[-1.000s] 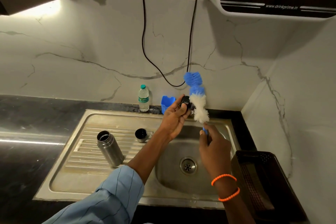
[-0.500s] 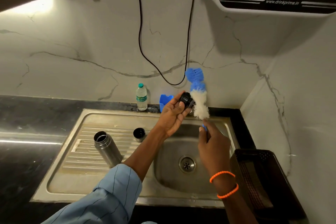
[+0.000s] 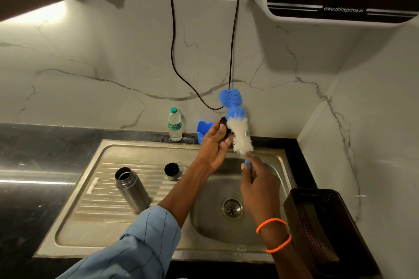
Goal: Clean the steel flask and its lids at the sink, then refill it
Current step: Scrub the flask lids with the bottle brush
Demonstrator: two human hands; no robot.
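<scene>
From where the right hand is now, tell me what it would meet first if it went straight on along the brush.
Probably the left hand with the black lid: the right hand points up along the brush, whose bristles touch that lid. Beyond is the wall; depth is unclear.

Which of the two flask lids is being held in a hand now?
The black lid, gripped by the left hand against the brush. The other lid stands alone on the drainboard beside the flask.
</scene>
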